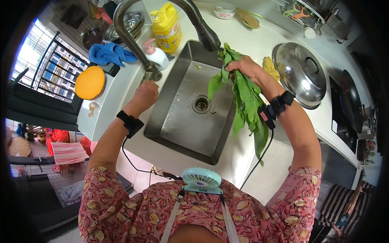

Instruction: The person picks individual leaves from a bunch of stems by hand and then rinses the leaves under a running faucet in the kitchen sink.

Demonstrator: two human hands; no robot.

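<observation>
My right hand (246, 69) grips a bunch of leafy green vegetables (245, 94) by its stem end. The leaves hang over the right rim of a stainless steel sink (182, 121). My left hand (146, 94) is closed at the base of the dark gooseneck faucet (152, 71), around its side handle (148, 77), which is mostly hidden. The faucet's spray head (209, 38) points down at the sink's far end, and no water stream shows. Small green scraps lie in the basin, near and beyond the drain (201, 104).
Behind the sink stand a yellow detergent jug (167, 29) and a white pump bottle (157, 57). At left are a blue cloth (111, 54) and a cut orange squash (90, 83). A domed pan lid (301, 73) and yellow cloth (270, 68) lie right. Another person (343, 206) is at lower right.
</observation>
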